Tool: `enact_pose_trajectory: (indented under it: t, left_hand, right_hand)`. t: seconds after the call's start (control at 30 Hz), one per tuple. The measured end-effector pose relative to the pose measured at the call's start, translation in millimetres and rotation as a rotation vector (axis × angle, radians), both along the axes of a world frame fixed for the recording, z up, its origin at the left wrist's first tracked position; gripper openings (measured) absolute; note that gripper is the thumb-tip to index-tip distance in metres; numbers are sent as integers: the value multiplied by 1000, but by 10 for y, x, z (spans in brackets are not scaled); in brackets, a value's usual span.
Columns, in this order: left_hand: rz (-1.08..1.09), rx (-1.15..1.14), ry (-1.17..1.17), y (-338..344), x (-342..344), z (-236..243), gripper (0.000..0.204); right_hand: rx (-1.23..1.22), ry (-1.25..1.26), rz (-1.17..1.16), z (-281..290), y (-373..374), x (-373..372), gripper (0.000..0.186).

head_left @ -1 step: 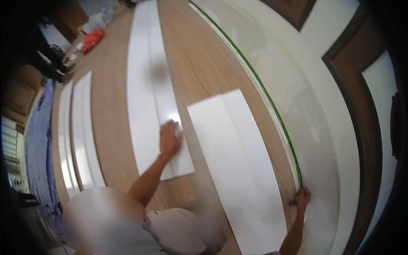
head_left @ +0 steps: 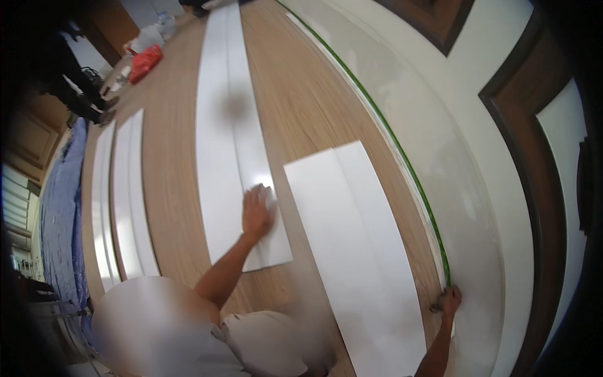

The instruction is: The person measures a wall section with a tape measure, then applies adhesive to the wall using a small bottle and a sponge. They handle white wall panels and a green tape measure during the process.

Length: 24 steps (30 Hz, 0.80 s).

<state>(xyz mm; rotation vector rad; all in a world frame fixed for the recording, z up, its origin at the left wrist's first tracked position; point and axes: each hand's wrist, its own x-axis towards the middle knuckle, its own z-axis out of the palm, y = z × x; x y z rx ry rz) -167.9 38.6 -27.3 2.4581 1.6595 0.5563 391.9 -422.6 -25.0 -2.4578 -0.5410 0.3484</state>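
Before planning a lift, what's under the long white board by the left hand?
Wooden floor shows along both sides of the long white board; what lies directly beneath is covered. The left hand appears to rest on top.

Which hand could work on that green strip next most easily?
Probably the right hand: it is at the near end of the green strip. The left hand is farther away, over the long white panel.

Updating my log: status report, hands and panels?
Left hand on long white panel. Right hand at near end of green strip. Grips unclear. Second white panel between hands.
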Motion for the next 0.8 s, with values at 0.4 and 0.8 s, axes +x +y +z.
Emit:
enact_pose_trajectory:
  t: [0.4, 0.8]
  left_hand:
    - [-14, -15, -18, 142, -12, -6, 53]
    - [-34, 59, -53, 145, -8, -92, 48]
  right_hand:
    - [109, -11, -31, -481, 48, 29, 19]
    - [-35, -12, -53, -395, 80, -2, 32]
